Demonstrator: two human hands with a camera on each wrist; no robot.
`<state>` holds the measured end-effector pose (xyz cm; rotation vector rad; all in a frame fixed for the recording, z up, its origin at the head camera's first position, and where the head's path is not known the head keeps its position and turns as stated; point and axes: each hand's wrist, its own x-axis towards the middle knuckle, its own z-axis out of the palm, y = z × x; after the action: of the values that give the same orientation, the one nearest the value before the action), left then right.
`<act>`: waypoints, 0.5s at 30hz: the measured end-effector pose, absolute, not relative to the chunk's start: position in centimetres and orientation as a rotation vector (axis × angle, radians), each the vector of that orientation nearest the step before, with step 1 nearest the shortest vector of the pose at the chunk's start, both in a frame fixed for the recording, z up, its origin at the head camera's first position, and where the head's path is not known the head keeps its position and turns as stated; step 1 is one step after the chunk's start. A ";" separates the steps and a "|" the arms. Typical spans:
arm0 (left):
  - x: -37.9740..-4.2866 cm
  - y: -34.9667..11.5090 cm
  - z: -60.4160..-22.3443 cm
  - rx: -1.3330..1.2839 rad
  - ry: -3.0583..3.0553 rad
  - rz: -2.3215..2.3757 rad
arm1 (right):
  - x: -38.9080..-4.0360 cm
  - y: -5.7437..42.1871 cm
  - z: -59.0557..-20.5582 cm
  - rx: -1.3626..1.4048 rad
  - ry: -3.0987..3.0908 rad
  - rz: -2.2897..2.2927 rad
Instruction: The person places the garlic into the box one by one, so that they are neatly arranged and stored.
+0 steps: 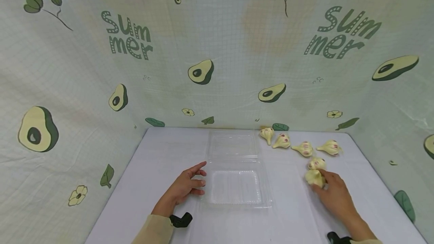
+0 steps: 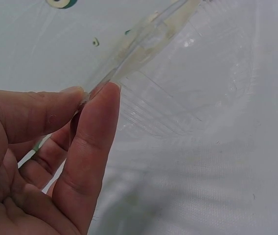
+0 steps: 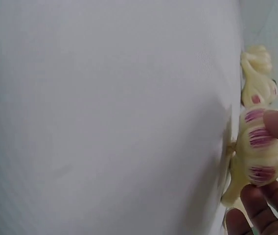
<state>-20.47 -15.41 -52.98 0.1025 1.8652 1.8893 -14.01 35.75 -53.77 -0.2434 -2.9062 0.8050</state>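
A clear plastic clamshell container [image 1: 266,200] lies on the table with its lid [image 1: 234,144] folded back, away from me. My left hand [image 1: 184,185] is at its left side. In the left wrist view, the thumb and a finger of that hand [image 2: 92,122] pinch the container's edge [image 2: 129,56]. Over on the right, my right hand [image 1: 337,195] holds a garlic bulb [image 1: 313,178] between thumb and fingers. Purple streaks mark this bulb [image 3: 259,139] in the right wrist view. Another garlic bulb [image 1: 317,163] sits just behind the held one.
Several more garlic bulbs, such as one at the far right [image 1: 330,147] and one by the lid [image 1: 267,134], lie along the back right of the white table [image 1: 169,146]. A printed cloth [image 1: 234,40] with avocados hangs behind and at both sides.
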 end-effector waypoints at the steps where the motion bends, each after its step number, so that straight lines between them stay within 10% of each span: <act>1: -20.5 -15.4 -53.0 0.102 1.865 1.888 | -14.0 35.9 -53.7 -0.235 -2.911 0.801; 15: -20.4 -15.2 -52.6 0.100 1.868 1.887 | -14.3 37.7 -53.4 -0.345 -2.945 0.874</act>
<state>-20.42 -15.24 -52.62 0.1004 1.8685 1.8870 -14.25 37.74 -53.41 -0.3453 -2.9446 0.8736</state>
